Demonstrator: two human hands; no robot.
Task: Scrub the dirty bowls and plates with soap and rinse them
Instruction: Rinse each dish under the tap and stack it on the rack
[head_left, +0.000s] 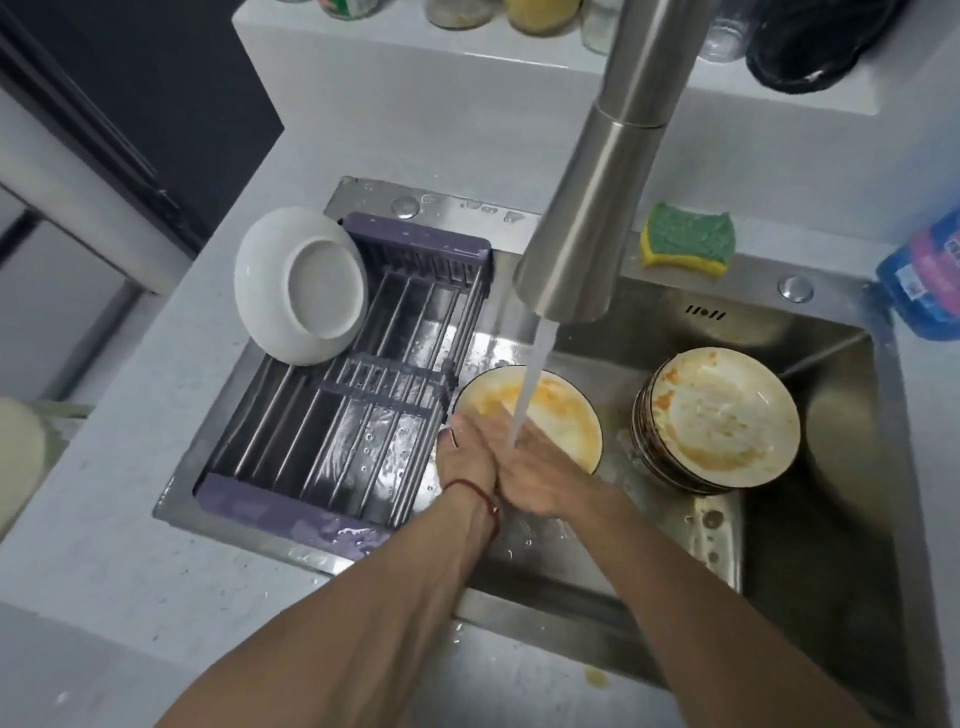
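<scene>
A dirty bowl (569, 415) smeared with orange residue lies in the steel sink (841, 499), right under the running faucet (597, 208). My left hand (467, 460), with a red string at the wrist, and my right hand (543, 475) are pressed side by side over the bowl's near rim, and the water stream hits them. Neither hand visibly grips anything. My left thumb lies close to the bowl's left rim. To the right stands a stack of dirty bowls (727, 421), the top one stained orange. A green and yellow sponge (685, 241) rests on the sink's back ledge.
A purple drying rack (363, 415) spans the sink's left half, with a clean white bowl (306, 286) leaning upside down at its far left. A blue soap pouch (927, 280) stands at the right edge. Jars and a black cloth line the back shelf.
</scene>
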